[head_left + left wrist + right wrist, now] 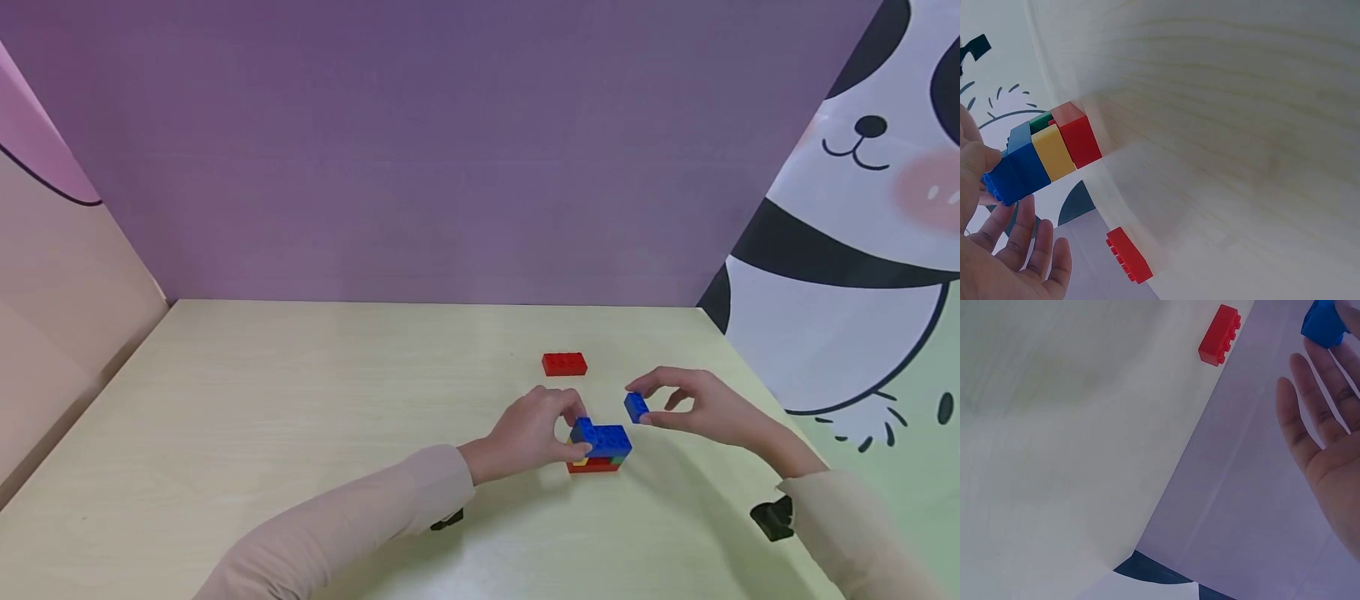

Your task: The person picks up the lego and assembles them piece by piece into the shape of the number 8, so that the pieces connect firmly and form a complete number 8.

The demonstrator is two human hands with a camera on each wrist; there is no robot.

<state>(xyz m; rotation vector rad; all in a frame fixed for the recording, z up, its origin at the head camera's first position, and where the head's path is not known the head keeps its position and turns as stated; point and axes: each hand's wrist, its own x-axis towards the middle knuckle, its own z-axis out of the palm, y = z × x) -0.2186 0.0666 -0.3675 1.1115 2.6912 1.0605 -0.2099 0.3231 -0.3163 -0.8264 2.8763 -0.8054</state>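
Note:
A small stack of toy bricks stands on the table, red at the bottom, yellow and green in the middle, blue above. On the stack's left end sits a smaller blue brick, which my left hand pinches between thumb and fingers. To the right and apart from the stack, my right hand holds another small blue brick in the air between thumb and fingertips. The right wrist view shows that blue brick only in part, at the top edge.
Behind the stack, a loose red brick lies on the pale wooden table. A purple panel closes off the far edge. Printed panels with a panda at right and a pink shape at left flank the table.

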